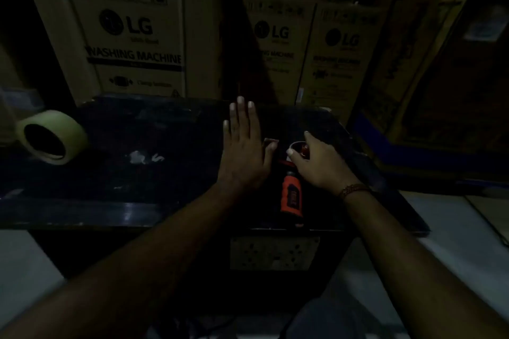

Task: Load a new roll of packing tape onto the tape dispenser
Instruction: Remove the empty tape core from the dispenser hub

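Note:
The scene is dim. A tape dispenser (291, 197) with an orange handle lies on the dark table (143, 173), its handle toward me. My left hand (243, 151) lies flat with straight fingers beside the dispenser's left side, its thumb near the front end. My right hand (316, 159) curls over the dispenser's head and grips a small pale ring (298, 146), the spent core, between thumb and fingers. A fresh roll of pale packing tape (52, 136) stands on its edge at the table's far left, well away from both hands.
Tall cardboard washing-machine boxes (132, 36) stand close behind the table. More boxes (429, 63) crowd the right side. White scraps (143, 157) lie mid-table. A perforated panel (274, 253) hangs under the front edge. Pale floor shows on both sides below.

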Action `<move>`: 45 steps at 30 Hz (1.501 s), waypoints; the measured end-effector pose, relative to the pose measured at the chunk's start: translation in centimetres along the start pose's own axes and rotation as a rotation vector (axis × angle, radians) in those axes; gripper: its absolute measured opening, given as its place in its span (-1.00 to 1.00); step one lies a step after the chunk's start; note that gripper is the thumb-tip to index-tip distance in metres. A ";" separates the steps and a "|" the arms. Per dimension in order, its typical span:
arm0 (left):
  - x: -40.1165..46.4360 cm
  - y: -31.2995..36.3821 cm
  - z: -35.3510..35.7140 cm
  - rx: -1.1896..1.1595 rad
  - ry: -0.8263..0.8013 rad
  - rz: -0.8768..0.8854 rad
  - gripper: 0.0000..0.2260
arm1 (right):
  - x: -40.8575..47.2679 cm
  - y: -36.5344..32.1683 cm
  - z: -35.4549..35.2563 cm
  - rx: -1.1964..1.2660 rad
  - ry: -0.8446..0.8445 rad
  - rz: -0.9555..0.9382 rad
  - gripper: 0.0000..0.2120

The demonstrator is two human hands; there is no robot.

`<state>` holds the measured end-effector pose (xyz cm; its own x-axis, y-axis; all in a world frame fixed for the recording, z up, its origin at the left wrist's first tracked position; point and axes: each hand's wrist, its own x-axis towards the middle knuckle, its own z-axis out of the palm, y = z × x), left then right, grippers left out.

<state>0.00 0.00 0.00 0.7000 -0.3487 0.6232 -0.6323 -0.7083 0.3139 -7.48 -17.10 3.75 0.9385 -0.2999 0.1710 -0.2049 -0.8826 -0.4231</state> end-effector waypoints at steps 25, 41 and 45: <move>3.5 -1.0 3.3 -0.743 0.185 -0.219 -0.65 | 3.6 0.4 1.3 0.661 0.283 -0.020 -0.17; 12.6 -8.1 -0.5 -0.632 0.017 -0.316 -0.67 | 13.1 -3.0 1.8 0.688 0.171 -0.391 -0.44; 13.2 -9.5 -1.0 -0.563 -0.156 -0.317 -0.67 | 13.1 -3.6 2.6 0.698 0.119 -0.423 -0.21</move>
<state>14.91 2.75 5.99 0.8936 -0.2915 0.3414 -0.4353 -0.3770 0.8176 6.24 -16.96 5.23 0.8539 -0.0636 0.5166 0.4159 -0.5133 -0.7507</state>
